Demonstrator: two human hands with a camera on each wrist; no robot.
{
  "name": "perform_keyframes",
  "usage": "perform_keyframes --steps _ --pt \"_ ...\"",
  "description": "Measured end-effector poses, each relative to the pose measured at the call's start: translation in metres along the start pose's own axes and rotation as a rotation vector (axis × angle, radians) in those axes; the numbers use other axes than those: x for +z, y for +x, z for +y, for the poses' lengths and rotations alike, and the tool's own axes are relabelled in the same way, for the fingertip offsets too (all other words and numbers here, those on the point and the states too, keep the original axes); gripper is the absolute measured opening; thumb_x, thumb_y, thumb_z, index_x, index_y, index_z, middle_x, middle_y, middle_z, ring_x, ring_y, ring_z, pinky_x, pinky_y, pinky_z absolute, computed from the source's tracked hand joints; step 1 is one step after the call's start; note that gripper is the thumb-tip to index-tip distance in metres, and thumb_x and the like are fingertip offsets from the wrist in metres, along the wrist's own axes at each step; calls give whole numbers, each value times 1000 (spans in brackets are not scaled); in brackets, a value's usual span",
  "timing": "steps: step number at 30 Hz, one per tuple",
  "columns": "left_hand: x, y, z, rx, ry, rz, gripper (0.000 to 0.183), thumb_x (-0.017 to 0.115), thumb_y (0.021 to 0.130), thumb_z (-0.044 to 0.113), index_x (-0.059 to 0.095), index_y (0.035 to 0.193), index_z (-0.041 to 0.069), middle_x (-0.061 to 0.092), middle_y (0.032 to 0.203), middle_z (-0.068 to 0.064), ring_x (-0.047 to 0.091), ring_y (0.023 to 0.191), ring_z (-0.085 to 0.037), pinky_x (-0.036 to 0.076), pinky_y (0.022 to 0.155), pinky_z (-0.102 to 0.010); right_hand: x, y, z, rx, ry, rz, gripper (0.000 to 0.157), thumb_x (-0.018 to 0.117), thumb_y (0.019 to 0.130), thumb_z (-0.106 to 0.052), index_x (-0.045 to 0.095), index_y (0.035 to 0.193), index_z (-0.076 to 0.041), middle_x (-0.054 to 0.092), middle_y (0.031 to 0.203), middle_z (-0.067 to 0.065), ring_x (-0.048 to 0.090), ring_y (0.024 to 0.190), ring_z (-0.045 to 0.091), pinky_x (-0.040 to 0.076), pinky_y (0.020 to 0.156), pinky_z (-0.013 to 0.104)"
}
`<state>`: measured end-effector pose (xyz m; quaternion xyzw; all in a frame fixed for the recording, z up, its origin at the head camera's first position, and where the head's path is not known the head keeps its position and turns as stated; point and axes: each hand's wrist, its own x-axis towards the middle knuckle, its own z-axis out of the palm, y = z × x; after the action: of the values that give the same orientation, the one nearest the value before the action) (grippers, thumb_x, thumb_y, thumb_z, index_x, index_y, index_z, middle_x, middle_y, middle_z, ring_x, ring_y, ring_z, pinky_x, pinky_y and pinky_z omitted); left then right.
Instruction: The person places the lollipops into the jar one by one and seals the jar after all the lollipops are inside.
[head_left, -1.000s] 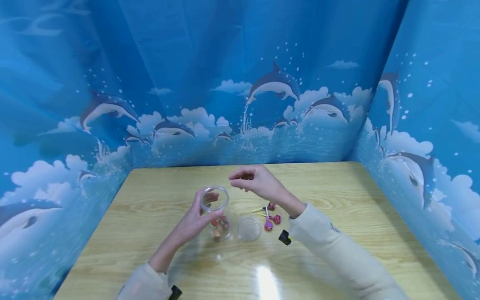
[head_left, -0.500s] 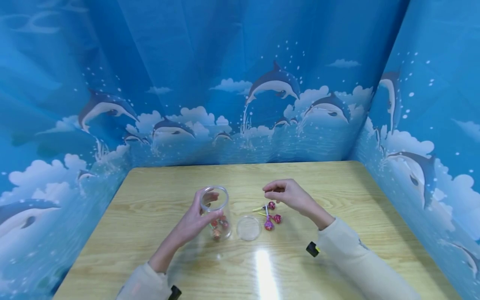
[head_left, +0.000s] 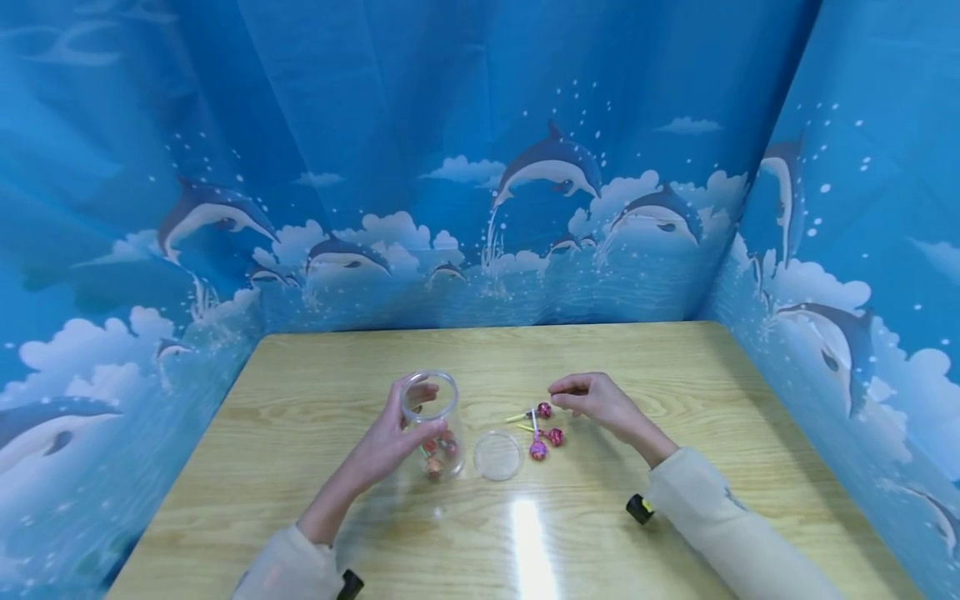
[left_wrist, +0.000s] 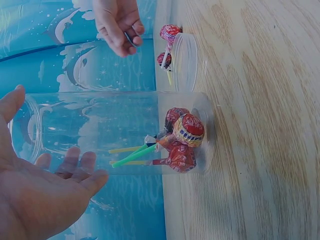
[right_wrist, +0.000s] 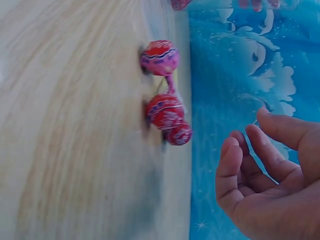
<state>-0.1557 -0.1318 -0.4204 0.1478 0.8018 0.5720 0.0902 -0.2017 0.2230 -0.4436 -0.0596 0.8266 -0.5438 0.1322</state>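
Note:
My left hand (head_left: 393, 437) holds a clear plastic jar (left_wrist: 75, 120) by its side, thumb and fingers around the upper part. The jar stands upright on the table, mouth uncovered, with several wrapped lollipops (left_wrist: 182, 142) at its bottom, sticks pointing up. Three more lollipops (head_left: 538, 450) lie in a loose group on the table, their red and pink heads (right_wrist: 165, 111) showing in the right wrist view. Just right of and above them hovers my right hand (head_left: 600, 404), fingers loosely bent and apart from the thumb (right_wrist: 285, 127), with no candy in its grasp.
A round clear lid (head_left: 498, 456) lies flat between the jar and the loose lollipops. The wooden table (head_left: 360, 533) meets a blue dolphin-print curtain (head_left: 420, 167) at the back and sides.
My right hand has moved from beside the jar's mouth rightward and down to the loose lollipops. The left hand and jar have stayed in place.

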Motion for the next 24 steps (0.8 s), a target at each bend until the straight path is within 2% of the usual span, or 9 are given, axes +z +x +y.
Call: perform_keyframes --steps 5,9,16,24 --pt "0 0 1 -8 4 1 76 73 97 29 27 156 18 46 154 -20 43 141 -45 32 114 -67 4 7 8 34 -2 16 33 70 98 -13 67 125 6 71 117 12 64 103 36 56 78 43" --pt "0 0 1 -9 3 2 76 73 97 30 27 156 18 46 154 -20 42 143 -44 30 115 -67 4 12 14 42 -23 17 32 69 99 -13 68 126 4 70 122 14 64 101 33 56 80 44" --pt "-1 0 0 -4 2 7 76 73 97 29 27 156 17 46 155 -20 40 145 -42 27 117 -66 8 22 22 5 -108 11 28 69 98 -10 72 124 1 69 127 17 64 109 26 55 86 37" --pt "0 1 -1 -7 6 11 75 73 97 29 28 156 17 46 154 -20 43 142 -39 30 115 -65 14 31 31 -38 -85 -21 25 72 94 -4 75 119 1 73 119 15 67 108 25 55 87 32"
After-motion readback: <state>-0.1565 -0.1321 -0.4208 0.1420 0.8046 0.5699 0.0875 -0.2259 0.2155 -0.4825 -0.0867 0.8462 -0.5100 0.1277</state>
